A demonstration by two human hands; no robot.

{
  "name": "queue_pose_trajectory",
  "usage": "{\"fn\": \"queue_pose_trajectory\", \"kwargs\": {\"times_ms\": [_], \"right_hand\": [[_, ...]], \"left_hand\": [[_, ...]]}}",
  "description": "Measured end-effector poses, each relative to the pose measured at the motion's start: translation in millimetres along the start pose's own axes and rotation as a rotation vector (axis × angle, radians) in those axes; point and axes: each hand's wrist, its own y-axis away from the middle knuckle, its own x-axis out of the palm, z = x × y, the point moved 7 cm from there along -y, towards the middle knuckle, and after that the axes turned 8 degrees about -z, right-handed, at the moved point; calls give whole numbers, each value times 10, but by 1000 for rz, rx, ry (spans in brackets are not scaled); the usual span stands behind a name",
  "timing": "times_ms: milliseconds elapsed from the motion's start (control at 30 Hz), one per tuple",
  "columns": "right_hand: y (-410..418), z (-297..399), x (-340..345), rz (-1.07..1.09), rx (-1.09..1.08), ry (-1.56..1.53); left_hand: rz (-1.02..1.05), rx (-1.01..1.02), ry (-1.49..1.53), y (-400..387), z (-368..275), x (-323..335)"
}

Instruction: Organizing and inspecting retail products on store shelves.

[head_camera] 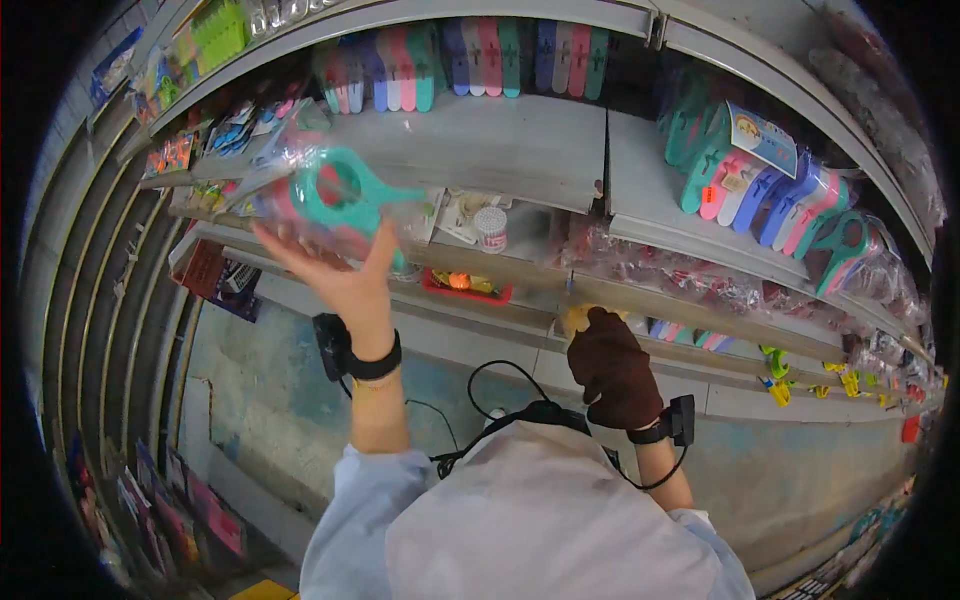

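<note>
My left hand is bare and grips a clear plastic pack of large plastic clothes pegs, the nearest one teal, with pink ones behind. The pack is raised in front of the left part of the shelf. My right hand wears a dark brown glove and is closed around a yellowish sponge or cloth, mostly hidden by the fingers. It is near the edge of a lower shelf. More pegs in blue, white, pink and teal stand in rows on the upper shelf.
At the right, further packs of pegs lie on the shelf. Below are a round tub of cotton swabs, a red tray and clear-wrapped goods. Racks curve along the left. Black cables hang near my waist.
</note>
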Motion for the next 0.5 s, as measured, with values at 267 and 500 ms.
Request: {"fn": "queue_pose_trajectory", "kwargs": {"times_ms": [267, 500], "right_hand": [[213, 275, -183, -12, -537, 344], [250, 163, -394, -205, -562, 432]], "left_hand": [[138, 99, -130, -246, 1, 277], [559, 95, -33, 280, -155, 243]]}}
